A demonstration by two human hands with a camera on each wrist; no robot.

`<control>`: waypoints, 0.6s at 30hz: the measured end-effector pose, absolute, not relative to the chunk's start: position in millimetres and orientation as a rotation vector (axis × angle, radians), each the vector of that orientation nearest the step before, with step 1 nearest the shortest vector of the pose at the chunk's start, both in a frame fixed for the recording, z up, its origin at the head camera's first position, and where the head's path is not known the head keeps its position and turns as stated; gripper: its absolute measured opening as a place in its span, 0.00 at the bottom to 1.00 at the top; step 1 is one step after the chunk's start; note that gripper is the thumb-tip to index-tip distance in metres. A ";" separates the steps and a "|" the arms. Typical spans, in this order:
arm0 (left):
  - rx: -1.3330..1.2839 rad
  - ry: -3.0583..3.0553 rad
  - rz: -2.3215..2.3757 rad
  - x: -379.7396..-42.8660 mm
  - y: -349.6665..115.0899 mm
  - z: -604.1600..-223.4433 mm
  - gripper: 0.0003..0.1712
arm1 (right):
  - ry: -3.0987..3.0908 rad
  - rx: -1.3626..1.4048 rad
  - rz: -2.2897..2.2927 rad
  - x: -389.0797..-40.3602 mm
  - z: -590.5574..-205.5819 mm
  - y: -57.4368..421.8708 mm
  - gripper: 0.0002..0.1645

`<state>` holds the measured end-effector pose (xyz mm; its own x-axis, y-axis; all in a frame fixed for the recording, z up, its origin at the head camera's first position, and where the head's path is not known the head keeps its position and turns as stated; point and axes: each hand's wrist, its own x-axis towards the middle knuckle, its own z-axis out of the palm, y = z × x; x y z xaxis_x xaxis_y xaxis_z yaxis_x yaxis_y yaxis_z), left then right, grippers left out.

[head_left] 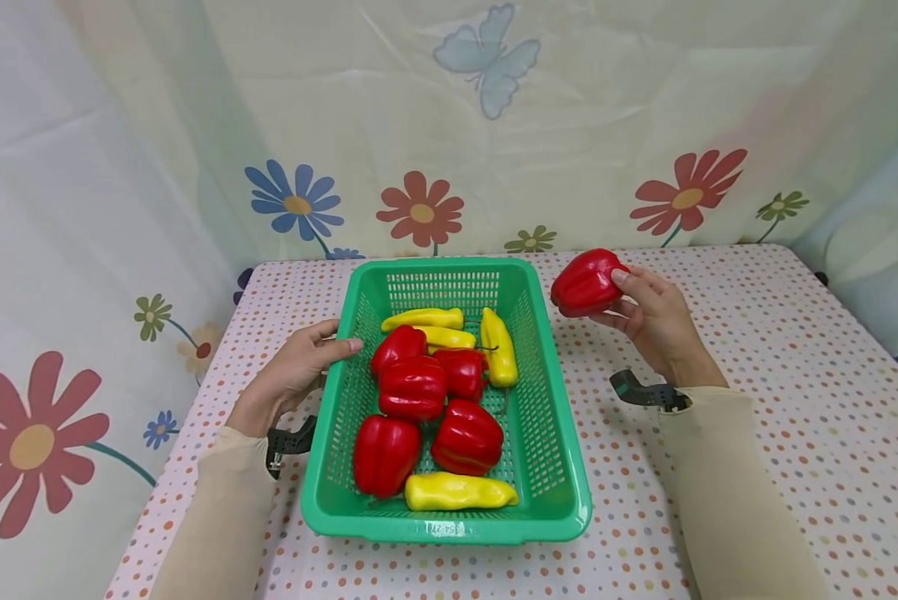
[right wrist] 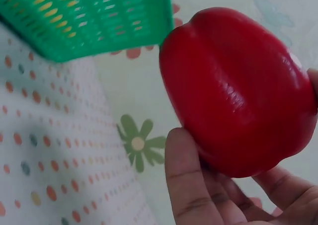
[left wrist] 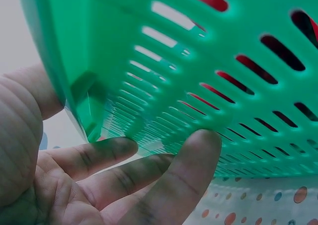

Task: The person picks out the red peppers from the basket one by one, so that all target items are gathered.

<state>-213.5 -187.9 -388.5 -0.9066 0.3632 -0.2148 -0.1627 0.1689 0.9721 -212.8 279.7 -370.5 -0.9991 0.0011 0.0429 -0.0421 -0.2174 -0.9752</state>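
A green plastic basket (head_left: 449, 528) stands on the table, holding several red bell peppers (head_left: 412, 388) and several long yellow peppers (head_left: 460, 492). My left hand (head_left: 299, 367) grips its left rim, thumb over the edge and fingers against the slotted outer wall, as the left wrist view shows. To the right of the basket, my right hand (head_left: 655, 321) holds another red bell pepper (head_left: 586, 283) above the tabletop, thumb on top and fingers beneath. In the right wrist view that bell pepper (right wrist: 233, 91) fills much of the picture, beside the basket's corner.
A dotted cloth (head_left: 779, 400) covers the table. Behind and at the sides hangs a pale curtain (head_left: 569, 167) printed with flowers and a butterfly. Each wrist carries a black camera mount, such as the right one (head_left: 647, 392).
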 end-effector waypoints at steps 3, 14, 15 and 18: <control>0.197 2.050 1.781 -213.3 -188.1 -389.5 0.35 | -1.984 -0.029 2.401 -214.0 -375.7 282.0 0.27; 0.185 2.054 1.783 -212.4 -188.1 -389.9 0.35 | -2.077 -0.205 2.291 -221.2 -393.2 284.3 0.25; 0.186 2.055 1.783 -212.4 -188.0 -389.8 0.35 | -2.096 -0.218 2.279 -221.7 -394.1 284.2 0.26; 0.191 2.055 1.783 -213.0 -188.0 -389.6 0.34 | -2.146 -0.272 2.264 -222.6 -396.3 284.5 0.27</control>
